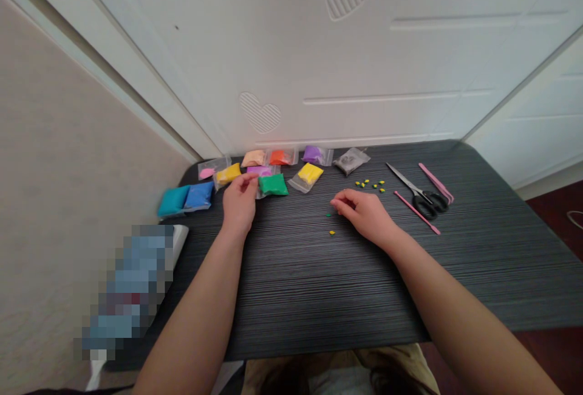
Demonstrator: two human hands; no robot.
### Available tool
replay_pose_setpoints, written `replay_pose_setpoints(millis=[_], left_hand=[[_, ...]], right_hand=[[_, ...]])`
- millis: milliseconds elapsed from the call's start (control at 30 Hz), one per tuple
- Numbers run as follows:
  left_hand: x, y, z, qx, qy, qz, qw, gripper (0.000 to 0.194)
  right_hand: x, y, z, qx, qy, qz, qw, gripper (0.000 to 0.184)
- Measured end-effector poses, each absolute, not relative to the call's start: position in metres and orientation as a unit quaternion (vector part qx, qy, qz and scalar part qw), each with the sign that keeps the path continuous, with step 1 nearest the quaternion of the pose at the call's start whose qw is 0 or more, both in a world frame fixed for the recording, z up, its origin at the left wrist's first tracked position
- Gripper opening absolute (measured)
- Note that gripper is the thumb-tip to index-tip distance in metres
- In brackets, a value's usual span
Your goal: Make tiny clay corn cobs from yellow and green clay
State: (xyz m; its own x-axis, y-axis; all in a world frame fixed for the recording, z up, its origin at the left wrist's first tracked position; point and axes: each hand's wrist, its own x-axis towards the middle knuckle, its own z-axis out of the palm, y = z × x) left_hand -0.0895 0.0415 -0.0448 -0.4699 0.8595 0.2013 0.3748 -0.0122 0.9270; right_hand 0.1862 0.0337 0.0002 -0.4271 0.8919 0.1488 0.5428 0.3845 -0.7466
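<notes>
My left hand (pixel 240 203) is closed at the left edge of a clear bag of green clay (pixel 273 185), its thumb and fingers pinching the plastic. The bag lies on the dark table. Fingertips together, my right hand (pixel 362 212) hovers low over the table or rests on it; whatever is between the fingers is too small to tell. Just left of those fingertips lies a tiny green piece (pixel 328 214). A small yellow piece (pixel 332 233) sits a little nearer to me. Several tiny yellow-and-green pieces (pixel 375 186) are scattered beyond my right hand.
Bags of yellow (pixel 310 174), purple (pixel 312 154), blue (pixel 199 195) and other clay line the table's back and left. Scissors (pixel 416 191), a pink stick tool (pixel 416 212) and pink tweezers (pixel 436 182) lie at right. A blurred-out packet (pixel 132 291) is at left; a white panel (pixel 282 67) stands behind.
</notes>
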Motion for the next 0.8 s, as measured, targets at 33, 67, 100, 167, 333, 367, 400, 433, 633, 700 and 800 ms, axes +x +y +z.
replay_pose_setpoints(millis=[33,67,100,167,333,367,400,433,633,700,800], left_hand=[[-0.0896,0.0417,-0.0452,0.465,0.666,0.538,0.225,0.025],[-0.0896,0.0418,-0.0454,0.467,0.666,0.536,0.225,0.025],[-0.0895,0.0419,-0.0456,0.469,0.666,0.534,0.225,0.025],[-0.0892,0.0418,-0.0455,0.471,0.666,0.532,0.227,0.025],[-0.0881,0.0411,-0.0447,0.467,0.667,0.534,0.226,0.025],[-0.0881,0.041,-0.0447,0.467,0.668,0.534,0.226,0.025],[-0.0881,0.0411,-0.0447,0.467,0.668,0.533,0.226,0.025],[-0.0881,0.0411,-0.0448,0.468,0.668,0.533,0.226,0.025],[-0.0886,0.0416,-0.0456,0.472,0.669,0.527,0.226,0.025],[-0.0882,0.0416,-0.0453,0.47,0.67,0.528,0.227,0.025],[-0.0873,0.0415,-0.0444,0.464,0.671,0.531,0.229,0.024]], right_hand=[[0.1865,0.0341,0.0002,-0.456,-0.784,0.315,0.279,0.019],[0.1869,0.0345,-0.0001,-0.456,-0.783,0.316,0.281,0.019],[0.1872,0.0349,-0.0006,-0.457,-0.781,0.318,0.283,0.019],[0.1878,0.0358,-0.0024,-0.459,-0.776,0.322,0.288,0.019],[0.1882,0.0373,-0.0072,-0.462,-0.762,0.336,0.304,0.012],[0.1883,0.0376,-0.0078,-0.462,-0.761,0.339,0.306,0.011],[0.1884,0.0378,-0.0082,-0.461,-0.759,0.341,0.308,0.01],[0.1884,0.038,-0.0085,-0.46,-0.758,0.344,0.308,0.01],[0.1882,0.0376,-0.0088,-0.449,-0.755,0.367,0.307,0.021],[0.188,0.0368,-0.0083,-0.448,-0.752,0.371,0.31,0.022],[0.1877,0.0362,-0.008,-0.449,-0.747,0.374,0.317,0.022]])
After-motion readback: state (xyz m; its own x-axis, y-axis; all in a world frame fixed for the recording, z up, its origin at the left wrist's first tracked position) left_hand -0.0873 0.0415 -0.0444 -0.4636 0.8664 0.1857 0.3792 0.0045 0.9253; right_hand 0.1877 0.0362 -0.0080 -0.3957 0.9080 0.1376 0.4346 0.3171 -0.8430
